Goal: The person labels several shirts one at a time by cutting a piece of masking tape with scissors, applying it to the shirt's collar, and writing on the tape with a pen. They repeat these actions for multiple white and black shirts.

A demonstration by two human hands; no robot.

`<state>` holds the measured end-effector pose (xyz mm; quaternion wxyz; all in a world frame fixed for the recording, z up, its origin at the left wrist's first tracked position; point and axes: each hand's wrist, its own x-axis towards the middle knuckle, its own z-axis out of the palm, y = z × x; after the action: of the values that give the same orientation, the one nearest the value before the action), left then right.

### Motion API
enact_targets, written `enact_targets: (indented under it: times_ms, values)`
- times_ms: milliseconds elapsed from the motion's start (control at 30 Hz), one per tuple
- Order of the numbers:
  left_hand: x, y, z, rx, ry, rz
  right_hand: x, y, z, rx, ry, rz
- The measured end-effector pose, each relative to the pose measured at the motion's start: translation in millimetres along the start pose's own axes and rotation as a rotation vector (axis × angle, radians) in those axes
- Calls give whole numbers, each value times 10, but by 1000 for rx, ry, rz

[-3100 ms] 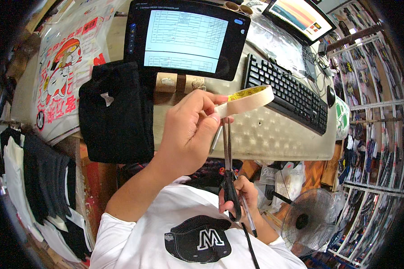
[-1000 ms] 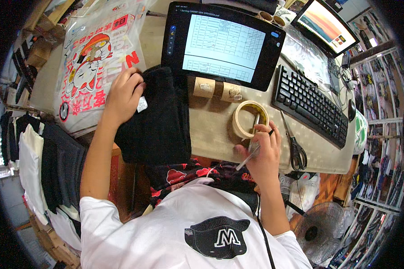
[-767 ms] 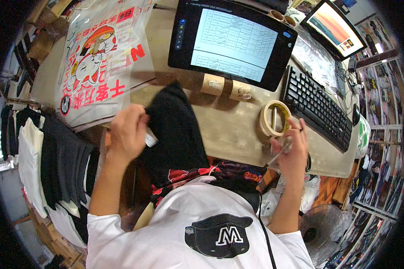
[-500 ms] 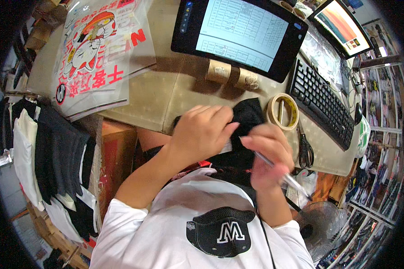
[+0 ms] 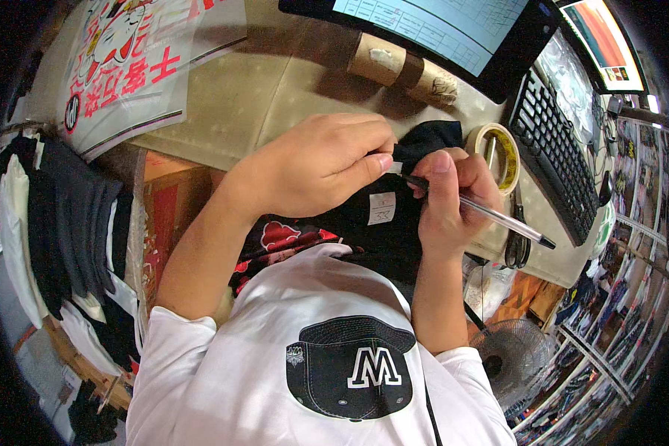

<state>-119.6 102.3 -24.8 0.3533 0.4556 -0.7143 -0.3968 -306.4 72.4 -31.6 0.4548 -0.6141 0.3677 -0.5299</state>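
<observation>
Black cloth (image 5: 431, 137) lies over the table's near edge and hangs down toward my lap. My left hand (image 5: 316, 167) is closed on the cloth, its thumb and fingers pinching at a small white tag (image 5: 396, 168). In my right hand (image 5: 457, 201) is a clear pen (image 5: 509, 221) with a black end. The pen's dark tip points at the small tag; whether it touches cannot be made out. Below, a white label (image 5: 382, 209) with handwritten marks sits on the black cloth. My left palm hides part of the cloth.
A roll of tape (image 5: 504, 157) stands right of the cloth, with black scissors (image 5: 518, 241) below it. Beyond are cardboard tubes (image 5: 401, 68), a tablet (image 5: 453, 33) and a keyboard (image 5: 557, 149). Printed plastic bags (image 5: 137, 82) lie at left; a fan (image 5: 514, 360) stands lower right.
My right hand has brought the pen around so its tip is by the small tag at my left fingers. The handwritten label now shows plainly. The whole view has shifted.
</observation>
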Motion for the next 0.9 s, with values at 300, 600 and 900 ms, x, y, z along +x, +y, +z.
enact_targets:
  times_ms: [300,600,900]
  values:
    - [6,-15,-45,-45,-36,-20,50,10,44,-238,-101,-249]
    - [8,-27,6,-38,40,72,50,-58,32,-300,-143,-225]
    - [6,12,-47,-72,-27,-43,34,-21,13,-254,-104,-164]
